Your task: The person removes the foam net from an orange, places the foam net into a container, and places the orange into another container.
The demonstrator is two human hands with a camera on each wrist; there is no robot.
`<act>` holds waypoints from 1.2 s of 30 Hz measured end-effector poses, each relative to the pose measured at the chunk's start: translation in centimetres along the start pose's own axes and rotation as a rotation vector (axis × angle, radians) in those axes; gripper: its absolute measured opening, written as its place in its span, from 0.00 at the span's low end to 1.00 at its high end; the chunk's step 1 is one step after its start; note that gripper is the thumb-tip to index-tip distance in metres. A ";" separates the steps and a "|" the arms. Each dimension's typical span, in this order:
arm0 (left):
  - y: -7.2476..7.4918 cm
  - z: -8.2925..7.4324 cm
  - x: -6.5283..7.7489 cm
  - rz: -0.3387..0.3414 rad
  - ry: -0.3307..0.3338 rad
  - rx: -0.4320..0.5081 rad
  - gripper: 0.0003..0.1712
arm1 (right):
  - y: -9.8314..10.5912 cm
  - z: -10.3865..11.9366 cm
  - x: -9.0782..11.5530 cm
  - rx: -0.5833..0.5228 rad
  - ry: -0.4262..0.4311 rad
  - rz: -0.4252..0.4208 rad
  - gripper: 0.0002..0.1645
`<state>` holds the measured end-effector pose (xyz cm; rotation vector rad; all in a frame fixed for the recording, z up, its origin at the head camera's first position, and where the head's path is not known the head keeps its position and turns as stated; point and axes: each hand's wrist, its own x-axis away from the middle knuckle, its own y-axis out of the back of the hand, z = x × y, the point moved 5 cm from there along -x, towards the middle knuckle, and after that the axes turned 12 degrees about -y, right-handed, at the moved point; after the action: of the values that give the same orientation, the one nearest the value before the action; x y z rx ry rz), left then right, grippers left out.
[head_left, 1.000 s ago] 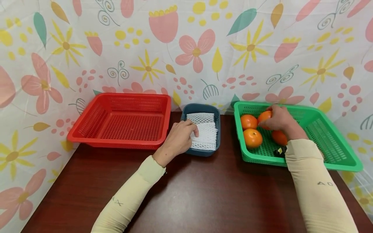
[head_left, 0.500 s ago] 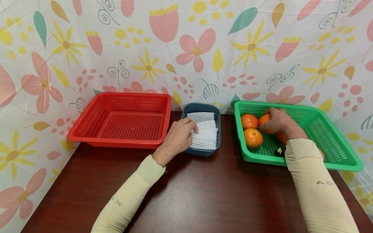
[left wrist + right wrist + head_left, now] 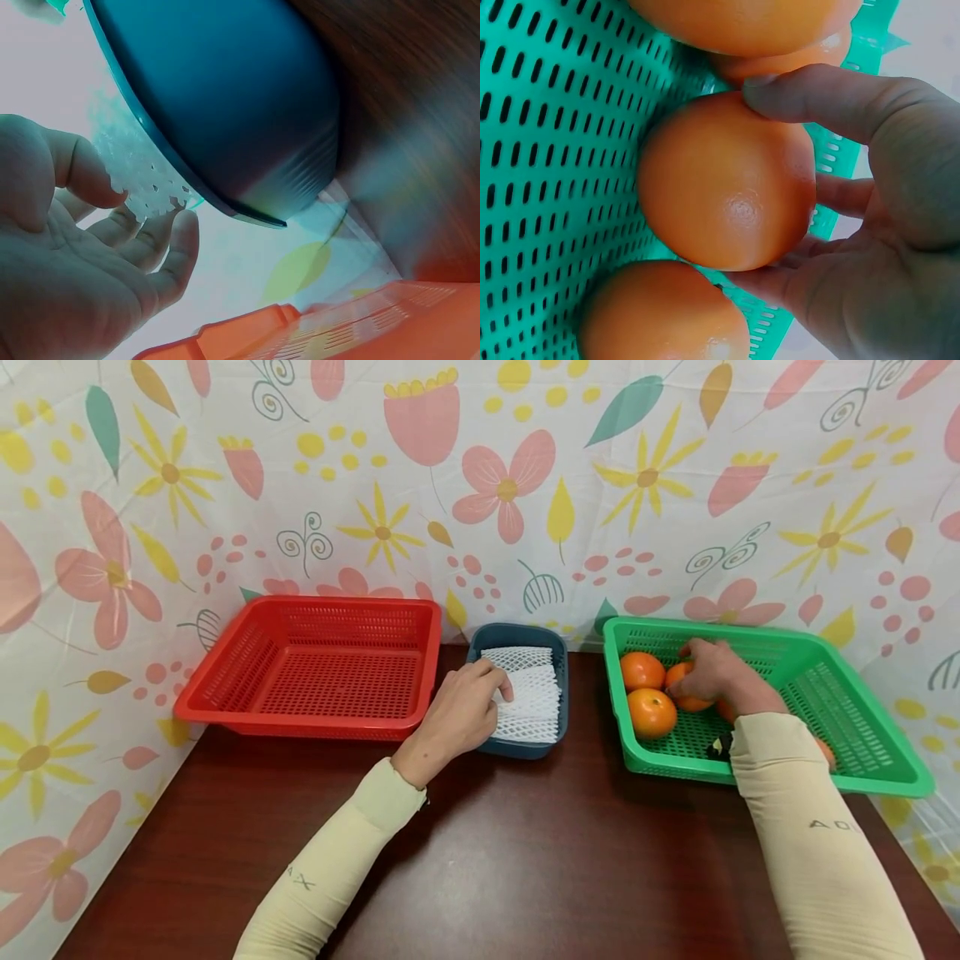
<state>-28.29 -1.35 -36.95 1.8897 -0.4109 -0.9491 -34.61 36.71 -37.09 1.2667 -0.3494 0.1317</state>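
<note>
My right hand [image 3: 722,678] reaches into the green basket [image 3: 885,781] and grips an orange [image 3: 727,184], thumb on top and fingers underneath. Two more oranges [image 3: 651,713] lie at the basket's left end, and another orange [image 3: 664,315] shows below the gripped one in the right wrist view. My left hand [image 3: 462,706] is at the left rim of the dark blue bin [image 3: 561,689], which holds white foam net sleeves [image 3: 525,702]. In the left wrist view, its thumb and fingertips close around the edge of a foam net [image 3: 154,196].
A red basket [image 3: 337,723] with nothing in it stands left of the blue bin on the brown table [image 3: 480,860]. A small black thing [image 3: 718,746] lies beside the right wrist, inside the green basket. Behind everything hangs a flowered cloth [image 3: 420,510].
My right hand and the orange in it have shifted slightly toward the front of the green basket. The left hand stays in place at the foam nets.
</note>
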 end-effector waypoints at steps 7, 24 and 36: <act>0.2 0.0 0.0 -0.019 -0.018 0.005 0.14 | -0.1 0.1 0.0 0.011 0.010 0.000 0.47; 0.8 0.3 0.0 -0.025 0.020 0.027 0.18 | 0.1 -0.2 -0.9 -0.019 0.023 -0.034 0.40; 2.6 0.5 0.3 -0.109 -0.018 -0.016 0.19 | 2.3 0.9 -0.1 -0.184 0.072 -0.206 0.32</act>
<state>-28.21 -3.09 -34.93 1.9055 -0.3122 -1.0391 -35.57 36.57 -34.76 1.1056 -0.1635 -0.0305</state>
